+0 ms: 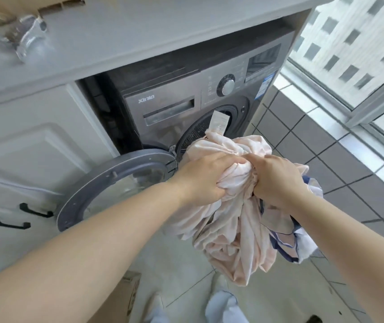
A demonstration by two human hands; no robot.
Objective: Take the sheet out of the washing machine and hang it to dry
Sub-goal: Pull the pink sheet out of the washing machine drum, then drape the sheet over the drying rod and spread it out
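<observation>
Both hands meet on a bunched pale pink sheet (pixel 235 213) held up in front of the open mouth of the washing machine (pixel 186 99). The left hand (pixel 206 179) grips the bundle from the left, its fingers (pixel 223 163) curled over the top of a gathered knot of cloth and the thumb tucked beneath. The right hand (pixel 277 180) grips the same knot from the right, fingers (pixel 252 158) curled into the fabric so that the two sets of knuckles nearly touch. Above the hands the sheet swells into a rounded wad just outside the drum opening, and a white care label (pixel 220 122) stands up from its top edge. Below the hands the rest hangs in long crumpled folds toward the tiled floor (pixel 186 271), clear of it as far as one can tell. On the right side of the bundle a part with navy stripes (pixel 289 238) shows (whether it is the sheet's other face or another piece is unclear).

The machine is grey, set under a pale counter (pixel 139 38), with its round door (pixel 116 190) swung open to the left. A dial (pixel 227 86) sits above the drum opening. White cabinet doors with black handles (pixel 9 223) stand to the left, and a window (pixel 361 43) lies to the right. A cardboard box (pixel 121 299) rests on the floor near the person's feet.
</observation>
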